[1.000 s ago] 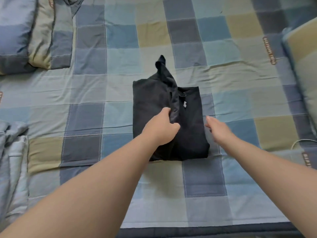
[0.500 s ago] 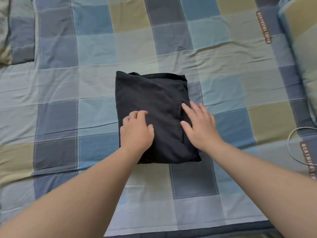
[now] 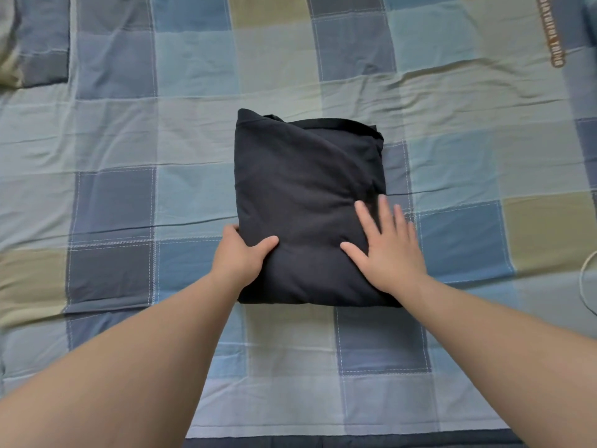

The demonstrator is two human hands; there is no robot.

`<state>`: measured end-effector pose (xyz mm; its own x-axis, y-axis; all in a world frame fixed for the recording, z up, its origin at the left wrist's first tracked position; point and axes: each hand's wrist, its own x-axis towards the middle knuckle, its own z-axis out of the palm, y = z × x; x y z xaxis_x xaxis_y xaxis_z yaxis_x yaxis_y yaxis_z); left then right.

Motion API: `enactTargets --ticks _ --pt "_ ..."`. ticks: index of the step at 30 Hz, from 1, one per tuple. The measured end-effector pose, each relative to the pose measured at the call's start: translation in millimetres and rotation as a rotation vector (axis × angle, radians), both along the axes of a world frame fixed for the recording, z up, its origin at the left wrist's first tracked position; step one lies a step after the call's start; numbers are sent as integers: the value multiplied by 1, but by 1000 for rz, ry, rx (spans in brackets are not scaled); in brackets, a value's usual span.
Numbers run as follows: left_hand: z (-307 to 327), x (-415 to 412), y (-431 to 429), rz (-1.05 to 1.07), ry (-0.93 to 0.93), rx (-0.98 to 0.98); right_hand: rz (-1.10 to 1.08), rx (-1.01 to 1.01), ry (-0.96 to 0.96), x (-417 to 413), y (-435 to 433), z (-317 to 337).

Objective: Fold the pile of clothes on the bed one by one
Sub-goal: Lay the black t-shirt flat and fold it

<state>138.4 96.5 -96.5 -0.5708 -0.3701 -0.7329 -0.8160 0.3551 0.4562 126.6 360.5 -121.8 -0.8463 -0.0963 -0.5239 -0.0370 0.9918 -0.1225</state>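
Checked bed (image 3: 452, 156), black garment (image 3: 303, 195) sitting mid-bed as a finished-looking folded square. Left grip (image 3: 240, 253) is clamped on its near-left edge, right grip (image 3: 387, 250) lies flat and spread on top. Guessing next: lift it aside, grab another.

Plain black on a field of checks, as we see it.
The folded black fabric garment (image 3: 307, 205) is one solid colour. Around it our checked cloth bedsheet (image 3: 193, 59) runs in slate blue, sky blue, pale teal and olive-tan squares, edged with white stitch lines. Up and right of the garment is a brown lettered label (image 3: 551, 32). To its right is a thin white cable (image 3: 581, 281), and below it a dark navy border band (image 3: 323, 442).
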Motion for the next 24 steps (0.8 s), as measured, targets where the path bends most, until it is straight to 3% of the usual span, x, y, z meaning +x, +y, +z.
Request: enactTargets --ticks 4,9,19,24 --pt "1 3 -6 61 -45 83 -395 -104 -4 4 -1 9" --pt "7 17 -16 79 -124 200 -880 -550 -172 4 -9 16" --pt "31 55 -28 85 -190 270 -1048 -620 -479 47 -18 45" --pt "66 105 -48 101 -360 327 -1086 -579 -582 101 -30 81"
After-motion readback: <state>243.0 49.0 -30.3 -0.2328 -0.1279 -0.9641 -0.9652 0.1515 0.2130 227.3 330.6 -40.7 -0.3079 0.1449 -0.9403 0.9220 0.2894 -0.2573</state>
